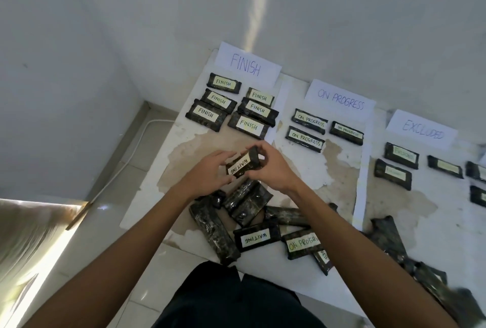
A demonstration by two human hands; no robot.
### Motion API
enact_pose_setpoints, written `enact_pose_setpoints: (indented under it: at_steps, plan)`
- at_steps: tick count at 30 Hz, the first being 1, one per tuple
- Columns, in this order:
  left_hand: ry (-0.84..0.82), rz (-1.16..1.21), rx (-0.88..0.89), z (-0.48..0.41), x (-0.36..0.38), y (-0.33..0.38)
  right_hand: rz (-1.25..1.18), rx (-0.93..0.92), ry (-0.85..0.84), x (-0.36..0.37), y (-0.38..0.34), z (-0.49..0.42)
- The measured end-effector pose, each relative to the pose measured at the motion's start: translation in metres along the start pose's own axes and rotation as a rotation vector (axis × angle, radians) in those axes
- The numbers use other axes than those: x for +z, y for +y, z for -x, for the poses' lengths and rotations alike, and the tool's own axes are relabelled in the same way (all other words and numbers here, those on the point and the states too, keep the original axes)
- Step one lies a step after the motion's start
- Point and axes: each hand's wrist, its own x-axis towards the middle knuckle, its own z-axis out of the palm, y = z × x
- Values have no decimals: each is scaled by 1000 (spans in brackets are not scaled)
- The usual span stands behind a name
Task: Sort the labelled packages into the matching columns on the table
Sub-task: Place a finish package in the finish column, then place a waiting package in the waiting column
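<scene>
WAITING package (243, 165): held up off the desk (342, 169) between both grips, label towards us and readable. Left grip (210, 173) has its fingers round the nearer end and right grip (272, 167) curls over the farther end. Both are closed on this one package and hold nothing else.

Done so far, beyond the grips:
- six packages under the FINISH sign (247, 65), ahead and slightly left
- three under the ON PROGRESS sign (340, 101), ahead and right
- at least five under the EXCLUDED sign (423, 130), far right (labels there too blurred to read)

No WAITING sign is in view, so we judge the held package's column lies out of frame. That is a guess only.

Left to do: the unsorted pile (236, 212) sits directly below the grips, towards us, with several packages face down. One reads WAITING (256, 239) and one ON PROGRESS (302, 244). More dark packages trail off to the right of the right forearm. We estimate the task is roughly half done.

Room: there is bare desk just ahead of the grips, short of the FINISH rows, and more to their right below ON PROGRESS. The desk edge runs close on the left of the left grip, with floor (131, 159) beyond it. The wall (315, 11) closes the far side behind the signs. Any carry to the right should pass above the rows already laid.
</scene>
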Motion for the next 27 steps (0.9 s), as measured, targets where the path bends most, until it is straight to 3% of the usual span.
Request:
enact_pose_setpoints:
  at_steps: [9,15,20,27]
  plan:
    - [8,-175,163,-24,21,30,-165,59,183,-36,20,26]
    - [111,-293,171,-41,44,63,-80,149,405,-61,22,40]
    - [96,-224,145,-52,85,103,-519,347,592,-88,25,54]
    - [-33,-50,155,-59,155,163,-590,417,817,-148,57,89]
